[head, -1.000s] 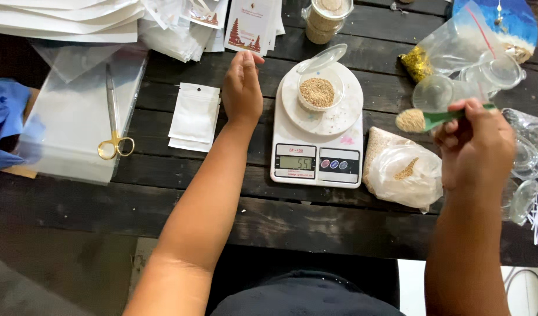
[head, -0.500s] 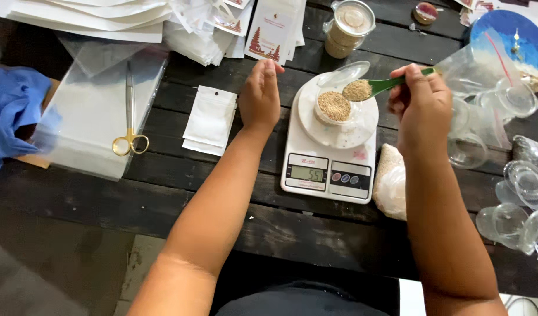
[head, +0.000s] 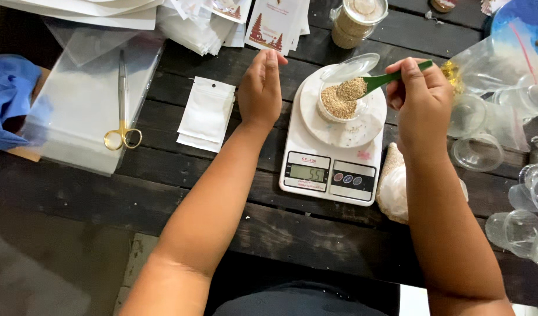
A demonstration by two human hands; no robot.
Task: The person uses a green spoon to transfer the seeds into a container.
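A dark wooden worktop (head: 181, 175) holds a white scale (head: 333, 158) with a small clear cup (head: 339, 105) of tan grains on its round plate. White pouches (head: 207, 114) and gold scissors (head: 123, 117) lie to the left, and empty clear cups (head: 479, 153) sit to the right. The right hand (head: 421, 102) has its fingers clamped on a green spoon (head: 392, 76), heaped with grains, just over the cup. The left hand (head: 261, 88) lies flat beside the scale, fingers together.

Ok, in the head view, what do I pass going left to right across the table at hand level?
Blue cloth → scissors → white pouches → left hand → cup of grains on the scale → right hand holding green spoon → empty clear cups.
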